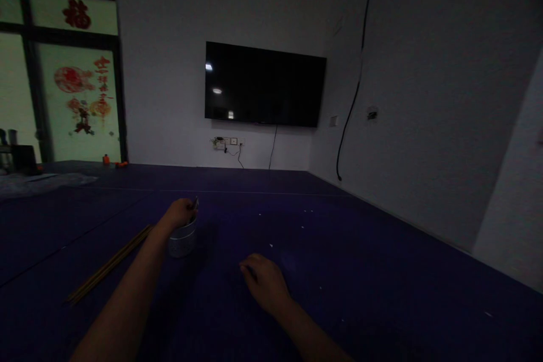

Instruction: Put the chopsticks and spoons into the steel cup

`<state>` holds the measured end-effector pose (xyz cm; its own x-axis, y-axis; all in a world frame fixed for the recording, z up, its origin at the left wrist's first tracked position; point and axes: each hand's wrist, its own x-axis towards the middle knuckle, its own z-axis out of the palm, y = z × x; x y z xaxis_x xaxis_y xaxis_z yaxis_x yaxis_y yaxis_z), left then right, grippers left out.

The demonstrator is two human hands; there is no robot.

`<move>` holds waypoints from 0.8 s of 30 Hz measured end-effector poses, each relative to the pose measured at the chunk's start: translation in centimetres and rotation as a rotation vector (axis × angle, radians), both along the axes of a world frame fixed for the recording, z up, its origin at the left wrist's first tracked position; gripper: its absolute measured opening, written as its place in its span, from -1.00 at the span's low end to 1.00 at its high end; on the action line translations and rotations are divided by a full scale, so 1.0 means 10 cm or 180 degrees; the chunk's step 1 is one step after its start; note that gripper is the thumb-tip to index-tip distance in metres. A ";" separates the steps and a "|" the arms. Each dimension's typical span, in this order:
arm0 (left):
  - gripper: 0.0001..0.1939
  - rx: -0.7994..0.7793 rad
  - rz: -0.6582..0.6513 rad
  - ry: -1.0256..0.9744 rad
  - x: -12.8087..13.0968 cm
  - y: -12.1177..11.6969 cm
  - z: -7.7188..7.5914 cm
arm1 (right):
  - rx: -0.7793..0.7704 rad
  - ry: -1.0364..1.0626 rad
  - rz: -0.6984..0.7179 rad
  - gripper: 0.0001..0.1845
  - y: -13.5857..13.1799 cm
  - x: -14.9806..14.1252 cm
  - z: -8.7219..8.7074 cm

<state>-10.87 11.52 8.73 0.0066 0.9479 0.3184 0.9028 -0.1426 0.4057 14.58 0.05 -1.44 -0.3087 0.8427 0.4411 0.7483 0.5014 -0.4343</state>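
The scene is dim. My left hand (180,214) reaches forward over a small white cup-like container (182,240) on the dark blue table (339,249). Its fingers are closed on a thin object (195,202) that sticks up at the container's rim; I cannot make out what it is. My right hand (263,283) rests on the table to the right and nearer me, fingers curled down on the surface, with nothing visible in it.
Several long thin wooden sticks (111,264) lie on the table left of my left arm. A black wall screen (263,85) hangs ahead. A glass door with red decorations (80,96) is at the left, with dark objects (19,158) on the table's far left.
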 end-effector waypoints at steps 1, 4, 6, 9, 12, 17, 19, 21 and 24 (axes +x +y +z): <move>-0.88 -0.0001 0.0003 -0.0013 0.00 0.00 0.00 | 0.0006 0.0009 0.0010 -0.72 0.00 0.00 0.00; -0.90 0.0004 0.0015 -0.0058 -0.01 -0.01 0.00 | 0.0019 0.0035 0.0026 -0.72 -0.01 0.01 0.00; -0.91 0.0020 0.0029 -0.0086 -0.02 -0.01 0.01 | 0.0045 0.0060 0.0019 -0.72 -0.01 0.01 -0.01; -0.92 0.0062 0.0067 -0.0125 -0.03 -0.02 0.03 | 0.0059 0.0092 0.0013 -0.72 0.00 0.02 -0.01; -0.92 0.0126 0.0117 -0.0151 -0.05 -0.04 0.06 | 0.0013 0.0079 0.0014 -0.72 0.00 0.02 -0.01; -0.83 0.0267 0.0190 -0.0150 -0.11 -0.14 0.24 | -0.0002 0.0042 -0.0026 -0.71 0.00 0.01 -0.01; -0.77 0.0361 0.0234 -0.0157 -0.17 -0.23 0.35 | 0.0017 0.0047 -0.0036 -0.71 0.00 0.01 -0.01; -0.71 0.0558 0.0326 -0.0234 -0.24 -0.35 0.48 | 0.0043 0.0061 -0.0022 -0.71 0.00 0.01 -0.01; -0.63 0.1002 0.0742 -0.0507 -0.35 -0.59 0.66 | 0.0048 0.0061 -0.0015 -0.72 0.00 0.01 -0.02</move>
<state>-14.33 5.65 15.33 -0.2692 0.7745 0.5724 0.8551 -0.0812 0.5120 14.70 0.05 -1.61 -0.2963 0.8373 0.4595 0.7423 0.5046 -0.4409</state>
